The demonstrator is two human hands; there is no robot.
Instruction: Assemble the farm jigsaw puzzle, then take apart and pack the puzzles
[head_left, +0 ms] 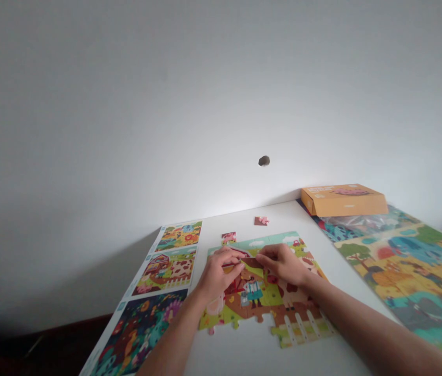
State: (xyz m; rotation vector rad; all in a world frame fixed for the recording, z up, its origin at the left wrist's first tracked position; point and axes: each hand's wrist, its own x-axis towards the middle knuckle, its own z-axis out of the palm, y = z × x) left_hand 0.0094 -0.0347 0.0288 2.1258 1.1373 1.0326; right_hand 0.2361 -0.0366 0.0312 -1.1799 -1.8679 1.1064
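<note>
A partly assembled farm jigsaw puzzle [256, 297] lies on the white table, showing a barn, a farmer, a cow and a fence; its lower edge is uneven. Over its upper middle, my left hand [221, 271] and my right hand [286, 265] meet at a brown puzzle piece [249, 263]. Thumb and fingers of each hand are closed at opposite sides of this piece. My fingers cover part of it, and I cannot tell whether it is seated. Beyond the puzzle sit two loose pink-and-brown pieces, one touching or near the top edge [229, 238], the other farther back [260, 221].
On the left lies a reference sheet [195, 250] with three pictures. An orange box [346, 201] stands at the back right beside a clear plastic bag [365, 221]. A safari puzzle [413, 271] covers the right side. The wall behind has a small hole [264, 161].
</note>
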